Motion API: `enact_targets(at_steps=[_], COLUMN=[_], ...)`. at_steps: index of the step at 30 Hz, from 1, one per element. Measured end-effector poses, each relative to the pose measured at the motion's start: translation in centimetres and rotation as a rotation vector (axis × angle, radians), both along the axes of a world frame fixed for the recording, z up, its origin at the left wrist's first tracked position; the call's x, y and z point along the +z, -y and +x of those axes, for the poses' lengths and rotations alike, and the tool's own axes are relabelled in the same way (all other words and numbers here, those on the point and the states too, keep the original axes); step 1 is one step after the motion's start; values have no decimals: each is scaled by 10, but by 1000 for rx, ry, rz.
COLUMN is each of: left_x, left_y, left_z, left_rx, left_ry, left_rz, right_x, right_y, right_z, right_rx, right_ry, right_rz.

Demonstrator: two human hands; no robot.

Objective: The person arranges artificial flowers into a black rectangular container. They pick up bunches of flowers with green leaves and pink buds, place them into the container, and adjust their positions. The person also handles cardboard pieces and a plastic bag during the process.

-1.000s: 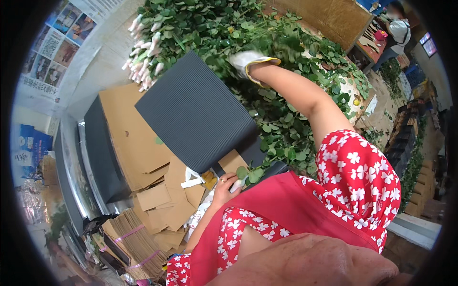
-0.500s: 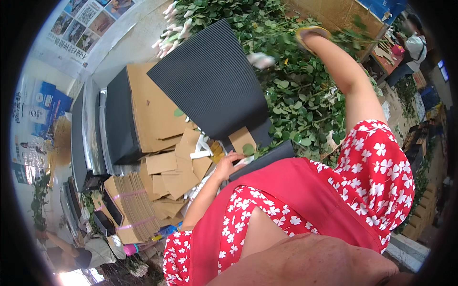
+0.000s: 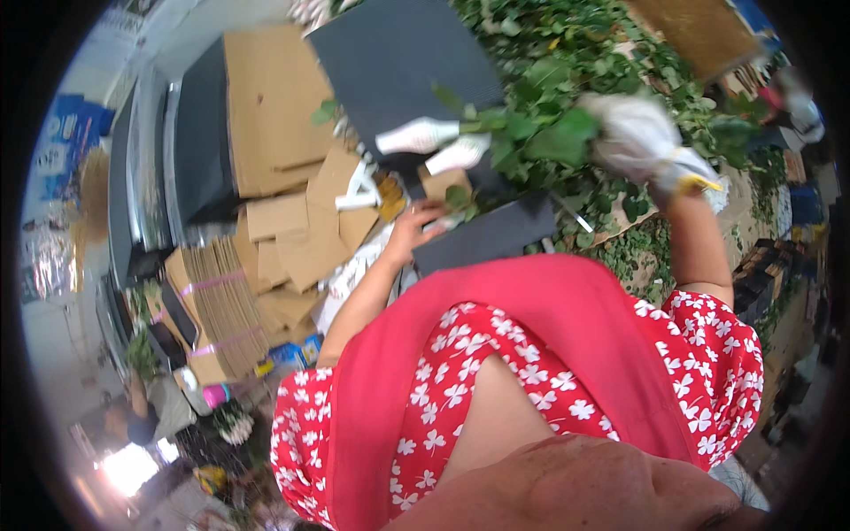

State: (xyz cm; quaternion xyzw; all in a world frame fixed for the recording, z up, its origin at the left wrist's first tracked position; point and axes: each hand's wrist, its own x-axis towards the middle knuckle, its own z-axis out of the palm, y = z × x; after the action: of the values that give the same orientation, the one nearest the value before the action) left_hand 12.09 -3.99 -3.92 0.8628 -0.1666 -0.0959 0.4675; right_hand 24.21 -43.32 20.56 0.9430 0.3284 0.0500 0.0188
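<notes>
My right hand (image 3: pixel 633 137), in a pale glove with a yellow cuff, is closed around the leafy stems of roses. Two white-sleeved rose heads (image 3: pixel 416 136) point left from it, over the dark corrugated sheet (image 3: pixel 403 66). My bare left hand (image 3: pixel 418 232) is low at the sheet's near left side. Its thumb and fingers close about a pale rose head, mostly hidden, with a green leaf (image 3: pixel 458 196) beside it. Just right of that hand is the sheet's folded near flap (image 3: pixel 487 232), and a small cardboard piece (image 3: pixel 445 183) lies above it.
Leafy stems (image 3: pixel 531 53) heap up beyond and right of the sheet. At left are large cardboard sheets (image 3: pixel 270 106), loose cardboard pieces (image 3: pixel 279 217) and a strapped cardboard stack (image 3: pixel 217 296). A white tape-dispenser-like object (image 3: pixel 359 190) sits near my left hand. Another person (image 3: pixel 797 106) is at far right.
My right hand has come back from the far leaf heap toward the sheet, bringing roses with white-sleeved heads. The left hand stays by the flap. The whole view has shifted.
</notes>
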Motion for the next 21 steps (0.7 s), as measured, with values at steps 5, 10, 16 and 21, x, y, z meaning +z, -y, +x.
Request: enact_targets(at_steps=[5,10,16,21], left_x=[-5,24,23,26], left_y=[11,12,10,16], left_z=[-2,1,-2,7], left_rx=[52,-15,-2,-50], left_ry=[50,123,144,238], left_rz=[-121,-43,-71,-99], right_x=[-206,-177,-114,-141], right_y=[-37,-48,-68,-41], right_z=[12,17,31,9], right_rx=[21,195,28,-90], right_ry=[-530,-735,-334,-310], right_rz=[-58,6,-182,-360])
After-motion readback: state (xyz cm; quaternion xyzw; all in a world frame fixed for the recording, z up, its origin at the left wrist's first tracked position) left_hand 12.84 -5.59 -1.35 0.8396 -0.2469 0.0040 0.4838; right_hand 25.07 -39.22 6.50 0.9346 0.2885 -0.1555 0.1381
